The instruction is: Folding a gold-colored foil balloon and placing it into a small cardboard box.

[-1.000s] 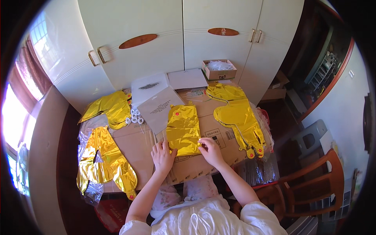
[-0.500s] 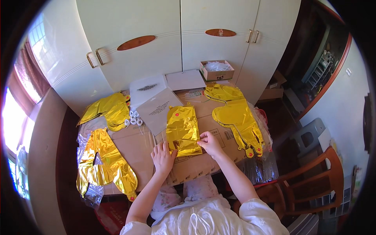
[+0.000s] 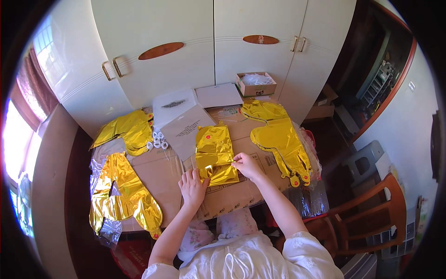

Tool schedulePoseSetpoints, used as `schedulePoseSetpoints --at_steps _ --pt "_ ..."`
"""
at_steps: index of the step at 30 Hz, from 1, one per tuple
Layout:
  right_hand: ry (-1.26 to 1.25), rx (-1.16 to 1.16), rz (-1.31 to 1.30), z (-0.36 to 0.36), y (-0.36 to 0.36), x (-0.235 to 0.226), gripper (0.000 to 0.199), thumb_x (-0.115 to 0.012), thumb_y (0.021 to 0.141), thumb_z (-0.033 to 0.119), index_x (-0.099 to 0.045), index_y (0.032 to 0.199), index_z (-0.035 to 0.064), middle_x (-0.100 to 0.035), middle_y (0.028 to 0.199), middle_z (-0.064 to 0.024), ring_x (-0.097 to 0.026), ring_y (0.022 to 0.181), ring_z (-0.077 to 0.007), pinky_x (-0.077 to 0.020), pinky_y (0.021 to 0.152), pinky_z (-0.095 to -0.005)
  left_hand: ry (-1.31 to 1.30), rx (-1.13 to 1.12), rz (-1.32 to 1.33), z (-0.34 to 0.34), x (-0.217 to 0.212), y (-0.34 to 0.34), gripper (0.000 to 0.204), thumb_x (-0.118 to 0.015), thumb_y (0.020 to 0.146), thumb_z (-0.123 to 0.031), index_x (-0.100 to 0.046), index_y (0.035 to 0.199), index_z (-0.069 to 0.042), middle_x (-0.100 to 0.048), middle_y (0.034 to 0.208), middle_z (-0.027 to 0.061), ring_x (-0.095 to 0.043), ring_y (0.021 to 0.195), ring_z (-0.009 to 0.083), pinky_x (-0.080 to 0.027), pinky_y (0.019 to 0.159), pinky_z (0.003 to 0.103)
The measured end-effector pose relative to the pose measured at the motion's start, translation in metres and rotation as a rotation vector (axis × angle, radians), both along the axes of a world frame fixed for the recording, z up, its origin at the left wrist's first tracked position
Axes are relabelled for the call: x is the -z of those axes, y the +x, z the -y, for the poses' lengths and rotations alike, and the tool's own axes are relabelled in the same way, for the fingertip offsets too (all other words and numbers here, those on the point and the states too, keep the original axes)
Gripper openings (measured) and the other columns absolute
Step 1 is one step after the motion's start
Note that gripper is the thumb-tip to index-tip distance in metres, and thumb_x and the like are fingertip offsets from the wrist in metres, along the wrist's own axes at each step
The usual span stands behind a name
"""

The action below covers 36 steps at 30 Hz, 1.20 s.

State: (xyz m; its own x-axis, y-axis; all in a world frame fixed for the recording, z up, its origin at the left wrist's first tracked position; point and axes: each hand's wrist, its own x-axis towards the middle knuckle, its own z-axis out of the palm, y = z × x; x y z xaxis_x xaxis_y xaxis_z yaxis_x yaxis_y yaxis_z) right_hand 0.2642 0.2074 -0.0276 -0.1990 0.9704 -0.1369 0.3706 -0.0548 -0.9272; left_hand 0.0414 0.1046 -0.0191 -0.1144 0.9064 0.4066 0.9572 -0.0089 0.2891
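At the left of the frame a crumpled gold foil balloon (image 3: 121,195) lies flat on the cardboard-covered surface (image 3: 158,174), its lower end over the near edge; above it, toward the upper left, a second gold foil piece (image 3: 127,131) lies beside a small cluster of white rings (image 3: 158,139); just right of those, white printed sheets (image 3: 186,125) overlap near the surface's far side, below the cream cupboard doors (image 3: 186,51); in the middle of the frame the left hand (image 3: 193,186) lies flat, fingers spread and pressing down at the lower left corner of the folded gold foil balloon (image 3: 214,153), holding nothing; that folded balloon sits at the centre of the surface, its lower part doubled over; at its lower right edge the right hand (image 3: 246,166) has its fingers pinched shut on the foil edge; above, at the top centre, a small open cardboard box (image 3: 255,83) holds clear plastic; further right a long gold foil balloon (image 3: 278,139) lies flat, reaching the surface's right edge; at the lower right of the frame stands a wooden chair (image 3: 376,209)
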Motion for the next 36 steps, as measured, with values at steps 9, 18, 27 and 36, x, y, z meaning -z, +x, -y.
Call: schedulePoseSetpoints --at_steps 9,18,27,36 --pt "-0.324 -0.108 -0.16 -0.017 -0.001 -0.029 0.029 -0.065 0.093 0.033 -0.064 0.102 0.0057 -0.066 0.086 -0.0016 -0.062 0.074 -0.0091 -0.0512 0.062 -0.0244 0.01 0.048 -0.003 0.001 -0.004 -0.001 0.037 -0.074 0.079 -0.033 -0.06 0.107 -0.012 -0.058 0.11 0.0053 -0.054 0.108 0.0257 -0.041 0.088 0.043" --pt "-0.269 -0.232 0.044 -0.026 -0.015 -0.044 0.033 -0.076 0.085 0.027 -0.061 0.104 0.0052 -0.066 0.085 -0.0035 -0.061 0.072 -0.0098 -0.0487 0.059 -0.025 0.032 0.158 0.044 0.002 -0.007 -0.005 0.025 -0.072 0.082 -0.026 -0.063 0.1 -0.011 -0.058 0.105 0.0089 -0.056 0.102 0.0284 -0.043 0.085 0.043" --pt "-0.18 -0.147 -0.011 -0.022 -0.007 -0.013 0.03 -0.076 0.082 0.009 -0.052 0.098 0.0051 -0.065 0.082 -0.0081 -0.062 0.072 -0.0146 -0.0493 0.06 -0.0295 0.054 0.243 0.224 -0.002 -0.001 -0.005 0.027 -0.073 0.081 -0.02 -0.063 0.103 -0.007 -0.057 0.107 0.0122 -0.056 0.102 0.0326 -0.045 0.089 0.044" --pt "0.799 -0.037 0.5 0.013 -0.018 -0.028 0.032 -0.077 0.079 0.016 -0.054 0.1 0.0076 -0.058 0.093 -0.0108 -0.06 0.085 -0.032 -0.0492 0.071 -0.0415 0.064 0.263 0.117 -0.002 -0.005 -0.009 0.019 -0.07 0.083 -0.021 -0.066 0.097 -0.009 -0.061 0.107 0.0084 -0.057 0.104 0.0294 -0.045 0.087 0.042"
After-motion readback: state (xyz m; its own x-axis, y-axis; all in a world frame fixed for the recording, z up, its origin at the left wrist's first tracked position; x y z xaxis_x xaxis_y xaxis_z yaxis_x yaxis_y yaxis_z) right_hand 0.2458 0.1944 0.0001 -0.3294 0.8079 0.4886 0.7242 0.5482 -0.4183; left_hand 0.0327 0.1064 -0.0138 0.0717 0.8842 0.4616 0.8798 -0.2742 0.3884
